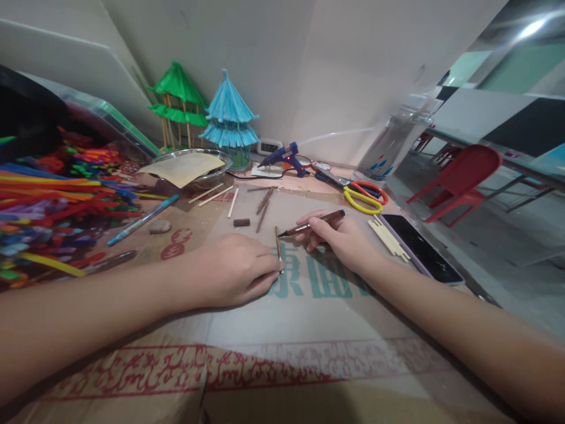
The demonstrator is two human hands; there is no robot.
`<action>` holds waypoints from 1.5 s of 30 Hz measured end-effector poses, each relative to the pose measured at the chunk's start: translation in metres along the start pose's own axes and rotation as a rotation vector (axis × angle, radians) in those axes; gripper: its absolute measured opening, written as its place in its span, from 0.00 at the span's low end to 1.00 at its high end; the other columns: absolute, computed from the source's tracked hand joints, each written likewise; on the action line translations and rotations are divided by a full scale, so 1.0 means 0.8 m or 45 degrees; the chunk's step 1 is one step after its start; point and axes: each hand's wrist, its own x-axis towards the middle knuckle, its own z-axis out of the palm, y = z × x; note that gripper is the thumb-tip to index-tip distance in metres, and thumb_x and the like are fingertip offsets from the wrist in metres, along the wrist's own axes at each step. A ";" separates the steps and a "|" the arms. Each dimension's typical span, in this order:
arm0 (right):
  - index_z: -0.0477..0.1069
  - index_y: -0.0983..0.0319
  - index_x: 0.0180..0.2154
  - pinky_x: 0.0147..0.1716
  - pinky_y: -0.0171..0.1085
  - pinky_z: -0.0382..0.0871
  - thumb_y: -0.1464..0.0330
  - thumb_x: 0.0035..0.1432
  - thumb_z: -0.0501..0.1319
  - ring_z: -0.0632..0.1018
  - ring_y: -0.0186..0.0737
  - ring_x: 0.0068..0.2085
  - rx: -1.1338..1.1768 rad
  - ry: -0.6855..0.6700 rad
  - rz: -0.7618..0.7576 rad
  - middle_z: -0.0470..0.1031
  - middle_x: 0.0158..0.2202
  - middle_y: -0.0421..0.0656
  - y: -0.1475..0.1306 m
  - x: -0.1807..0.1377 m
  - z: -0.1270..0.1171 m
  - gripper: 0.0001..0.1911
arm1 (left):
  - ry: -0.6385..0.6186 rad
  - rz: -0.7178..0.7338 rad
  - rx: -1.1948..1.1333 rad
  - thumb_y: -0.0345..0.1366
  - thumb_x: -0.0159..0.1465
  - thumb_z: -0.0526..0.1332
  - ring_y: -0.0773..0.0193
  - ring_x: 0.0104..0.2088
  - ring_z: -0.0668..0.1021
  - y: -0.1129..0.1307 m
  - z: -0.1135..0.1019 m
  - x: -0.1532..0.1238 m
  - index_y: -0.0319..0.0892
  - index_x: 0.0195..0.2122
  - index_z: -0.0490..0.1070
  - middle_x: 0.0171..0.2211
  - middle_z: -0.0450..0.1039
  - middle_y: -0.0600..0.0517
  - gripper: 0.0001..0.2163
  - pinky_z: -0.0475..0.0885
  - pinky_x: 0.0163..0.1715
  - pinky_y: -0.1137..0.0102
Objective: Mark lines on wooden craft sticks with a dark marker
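My right hand (pixel 324 232) is closed around a brown marker (pixel 320 222), uncapped, its tip touching or nearly touching a thin wooden stick (pixel 278 244). That stick is mostly brown, with a pale lower end. Fingers of my left hand (pixel 238 265) are closed on the lower end, against the table. The brown marker cap (pixel 241 222) lies beyond my left hand. Several brown sticks (pixel 263 203) are scattered past the marker, and a few pale sticks (pixel 233 203) lie to their left. A bundle of pale sticks (pixel 388 238) rests right of my right hand.
A phone (pixel 421 247) and scissors (pixel 364 194) lie at right. A glue gun (pixel 285 158), blue model pavilion (pixel 229 118), green one (pixel 180 106) and metal bowl (pixel 227 160) stand at the back. Colourful pipe cleaners (pixel 48 206) and a blue pen (pixel 143 219) are at left.
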 end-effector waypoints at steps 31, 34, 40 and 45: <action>0.75 0.64 0.38 0.25 0.33 0.70 0.58 0.62 0.61 0.75 0.32 0.23 0.058 -0.121 -0.070 0.80 0.27 0.44 0.006 0.000 -0.003 0.15 | -0.006 0.029 0.035 0.35 0.70 0.53 0.63 0.23 0.72 -0.001 -0.002 -0.001 0.40 0.36 0.77 0.23 0.71 0.52 0.13 0.62 0.26 0.66; 0.75 0.64 0.40 0.26 0.34 0.72 0.58 0.62 0.61 0.75 0.32 0.22 0.050 -0.074 -0.065 0.81 0.29 0.44 0.004 0.000 0.000 0.15 | -0.021 0.023 0.034 0.35 0.70 0.53 0.63 0.23 0.72 -0.002 -0.002 0.000 0.41 0.36 0.77 0.23 0.71 0.52 0.13 0.62 0.26 0.66; 0.74 0.63 0.43 0.26 0.36 0.74 0.57 0.62 0.61 0.74 0.32 0.22 0.086 -0.075 -0.077 0.81 0.31 0.43 0.005 0.001 0.001 0.16 | -0.022 0.018 0.037 0.35 0.71 0.53 0.64 0.23 0.71 0.001 -0.002 0.000 0.41 0.37 0.76 0.22 0.71 0.52 0.12 0.61 0.26 0.67; 0.74 0.62 0.42 0.26 0.36 0.74 0.57 0.62 0.61 0.75 0.32 0.23 0.090 -0.079 -0.086 0.80 0.31 0.42 0.006 0.001 0.001 0.15 | 0.028 -0.116 0.097 0.37 0.71 0.53 0.61 0.31 0.75 -0.004 -0.007 0.002 0.42 0.43 0.75 0.31 0.75 0.50 0.11 0.66 0.32 0.67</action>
